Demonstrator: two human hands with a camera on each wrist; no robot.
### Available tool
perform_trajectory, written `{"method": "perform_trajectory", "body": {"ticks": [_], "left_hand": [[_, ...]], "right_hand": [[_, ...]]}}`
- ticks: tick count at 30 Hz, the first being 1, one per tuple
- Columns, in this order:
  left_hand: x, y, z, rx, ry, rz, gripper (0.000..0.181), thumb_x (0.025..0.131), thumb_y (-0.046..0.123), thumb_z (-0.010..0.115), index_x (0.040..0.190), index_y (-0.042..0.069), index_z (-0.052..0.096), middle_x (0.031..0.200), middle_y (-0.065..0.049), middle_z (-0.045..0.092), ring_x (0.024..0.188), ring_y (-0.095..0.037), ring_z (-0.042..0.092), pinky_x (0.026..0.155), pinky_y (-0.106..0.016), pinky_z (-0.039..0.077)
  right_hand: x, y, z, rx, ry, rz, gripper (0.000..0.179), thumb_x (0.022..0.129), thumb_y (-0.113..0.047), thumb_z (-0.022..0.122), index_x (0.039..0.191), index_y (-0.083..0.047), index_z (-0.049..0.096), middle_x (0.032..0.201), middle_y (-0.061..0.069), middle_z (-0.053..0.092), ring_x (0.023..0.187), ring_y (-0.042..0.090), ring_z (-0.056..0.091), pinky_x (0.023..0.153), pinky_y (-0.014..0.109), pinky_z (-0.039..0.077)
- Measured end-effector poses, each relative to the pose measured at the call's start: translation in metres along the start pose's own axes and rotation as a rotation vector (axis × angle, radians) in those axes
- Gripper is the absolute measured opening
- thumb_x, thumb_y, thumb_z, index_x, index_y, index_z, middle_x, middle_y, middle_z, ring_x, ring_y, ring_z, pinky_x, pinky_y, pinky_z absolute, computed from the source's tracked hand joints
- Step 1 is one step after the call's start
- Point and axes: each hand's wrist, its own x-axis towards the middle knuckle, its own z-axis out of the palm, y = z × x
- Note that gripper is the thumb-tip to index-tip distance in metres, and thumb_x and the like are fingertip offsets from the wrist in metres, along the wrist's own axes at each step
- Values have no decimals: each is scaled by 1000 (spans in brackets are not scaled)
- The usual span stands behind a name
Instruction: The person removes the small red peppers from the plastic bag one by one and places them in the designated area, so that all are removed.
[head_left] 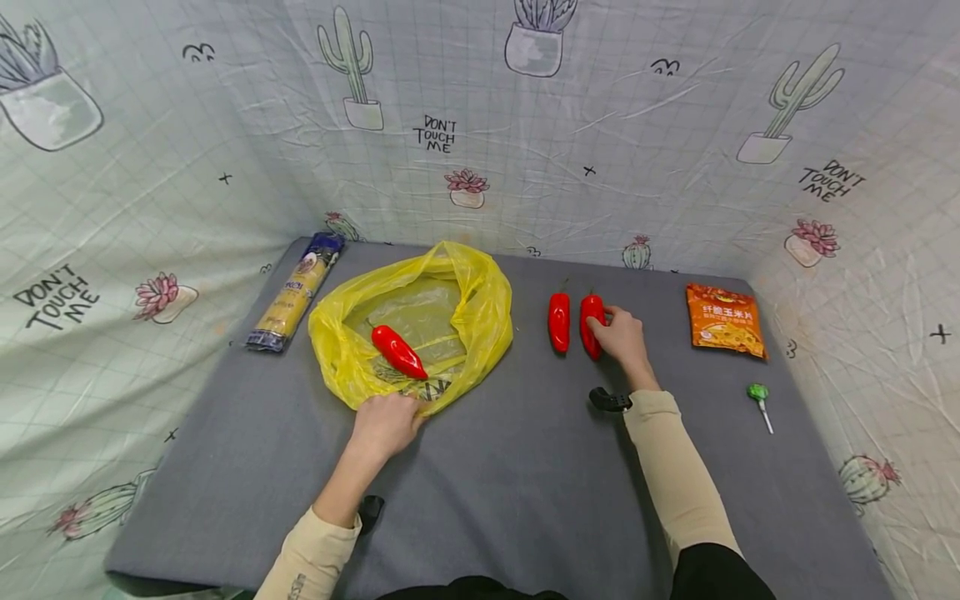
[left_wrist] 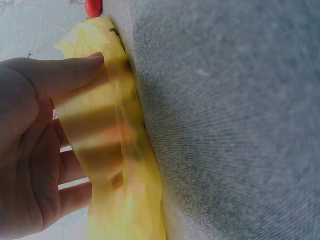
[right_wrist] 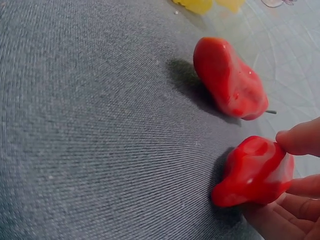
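1. Gray, fabric-covered surface [head_left: 510, 483].
2. Blue-and-yellow packet [head_left: 296, 293], far left.
3. Open yellow plastic bag [head_left: 487, 321], just beside that packet.
4. Left red pepper [head_left: 558, 323] and right red pepper [head_left: 590, 321], slightly apart.
5. Orange packet [head_left: 725, 321], right.
6. Green lollipop [head_left: 758, 393], near the right edge.

Three peppers [head_left: 558, 323], two packets [head_left: 726, 322], one bag [head_left: 489, 333], probably one lollipop [head_left: 758, 392].

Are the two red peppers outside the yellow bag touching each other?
Apart. The right wrist view shows gray cloth in the gap between the upper pepper and the lower pepper.
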Motion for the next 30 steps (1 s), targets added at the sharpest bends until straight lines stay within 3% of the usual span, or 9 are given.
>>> {"method": "perform_trajectory", "body": {"ticks": [9,14,20,30], "left_hand": [[-1,0,-2,-8,45,17,17,88,28,73,104,23,79,85,-8,75,66,-32,68,51,-42,48],[1,0,-4,-14,7,7,19,89,29,72,106,25,79,89,-6,76,67,-31,68,53,-42,48],[1,0,-4,-23,7,5,17,89,30,73,104,25,79,87,-6,76,68,-31,69,54,-43,49],[3,-4,-5,-13,12,24,17,88,31,73,104,27,79,88,-4,77,68,-29,69,52,-41,47]], "right_hand": [[0,2,1,7,20,0,64,99,-39,50,145,4,44,133,28,62,115,43,63,96,53,52],[-2,1,0,1,17,13,65,99,-41,50,147,3,43,133,27,62,116,43,62,98,53,51],[-4,-3,-3,-22,36,31,67,99,-45,50,149,0,41,130,25,62,118,43,60,101,55,48],[-14,-37,-1,-31,197,-73,60,96,-40,56,142,-3,50,140,26,52,128,44,49,106,59,43]]}}
